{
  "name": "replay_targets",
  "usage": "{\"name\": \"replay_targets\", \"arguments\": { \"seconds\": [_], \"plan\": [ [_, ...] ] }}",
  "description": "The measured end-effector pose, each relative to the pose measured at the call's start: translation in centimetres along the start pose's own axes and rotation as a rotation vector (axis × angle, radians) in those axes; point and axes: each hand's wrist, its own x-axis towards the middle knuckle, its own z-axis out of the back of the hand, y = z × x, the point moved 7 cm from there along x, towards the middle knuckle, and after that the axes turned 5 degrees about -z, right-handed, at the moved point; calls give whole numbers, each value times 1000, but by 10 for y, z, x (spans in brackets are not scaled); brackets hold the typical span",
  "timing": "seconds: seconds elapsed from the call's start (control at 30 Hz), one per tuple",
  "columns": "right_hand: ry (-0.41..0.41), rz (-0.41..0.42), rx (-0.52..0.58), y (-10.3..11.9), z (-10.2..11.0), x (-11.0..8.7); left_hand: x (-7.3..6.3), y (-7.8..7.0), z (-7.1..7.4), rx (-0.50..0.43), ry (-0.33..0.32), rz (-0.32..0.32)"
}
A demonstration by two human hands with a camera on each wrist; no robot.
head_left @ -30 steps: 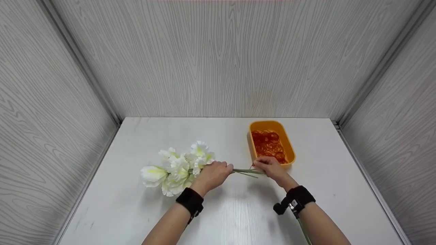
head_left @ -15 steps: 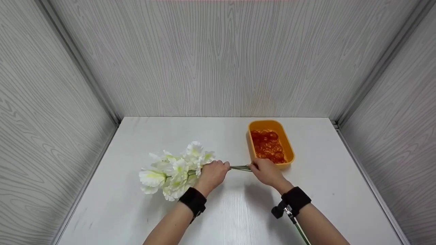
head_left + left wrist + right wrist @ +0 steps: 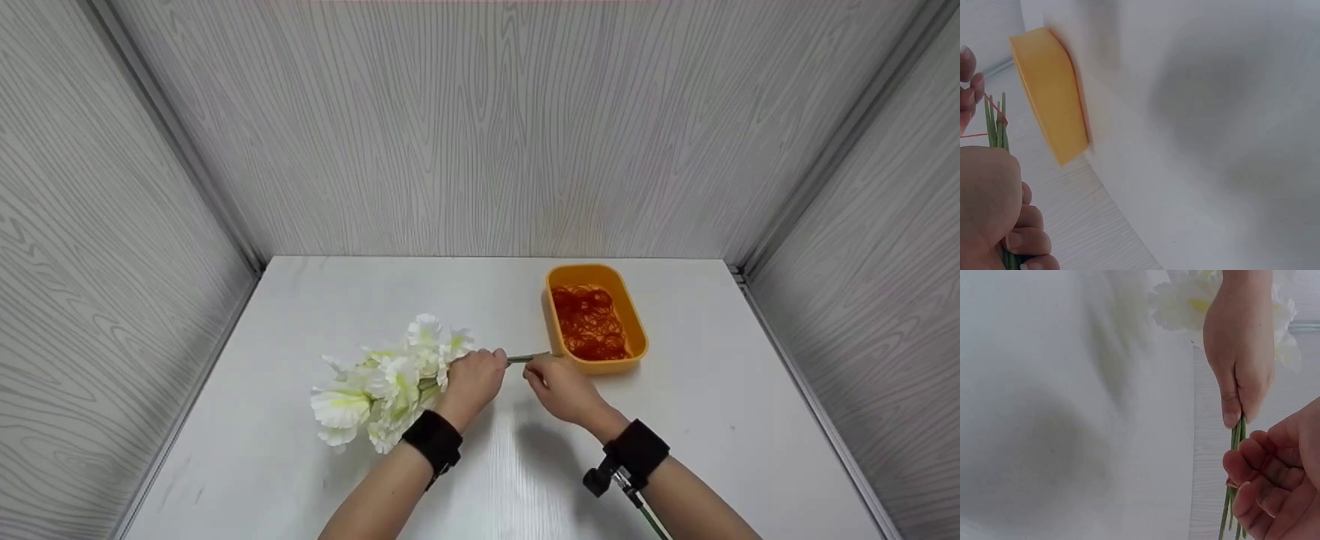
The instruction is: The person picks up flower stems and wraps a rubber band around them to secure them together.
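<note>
White artificial flowers with yellow-green centres lie over the left of the table. My left hand grips their green stems just below the blooms. To its right is my right hand, its fingers curled beside the free stem ends. A thin red rubber band loops around the stems in the right wrist view and runs to the right hand's fingers, which hold it stretched. A second strand of it crosses the left edge of the left wrist view.
An orange-yellow container holding many red rubber bands stands just beyond the right hand. The white table is enclosed by wood-grain panels at the back and both sides.
The right hand has moved left and slightly toward the person, away from the stem tips. The left hand keeps its grip, and the bouquet has tilted a little, stem ends upward in view.
</note>
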Motion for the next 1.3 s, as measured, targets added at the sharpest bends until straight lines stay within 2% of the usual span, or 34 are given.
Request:
{"name": "replay_targets", "arguments": {
  "seconds": [0.2,0.3,0.43,0.5,0.6,0.77,0.97,1.17,1.3],
  "plan": [
    [4,126,-48,26,-7,-7,3,0,-1,-33,22,9],
    [8,183,-38,35,-10,-11,3,0,-4,-58,74,1],
    [2,304,-48,49,-14,-17,5,0,-9,-125,146,-17],
    [-15,361,-73,53,-14,-20,6,1,-10,-130,145,-13],
    [-35,396,-99,52,-14,-22,6,4,-9,-100,99,-2],
    [20,348,-39,36,-21,-25,3,5,-5,-52,-1,-7],
    [75,263,116,15,-26,-25,5,7,-2,-59,-55,24],
    [110,85,375,-12,-30,-20,8,7,0,-5,-85,22],
    [160,-77,655,-34,-33,-20,8,5,1,-24,-68,5]
  ]
}}
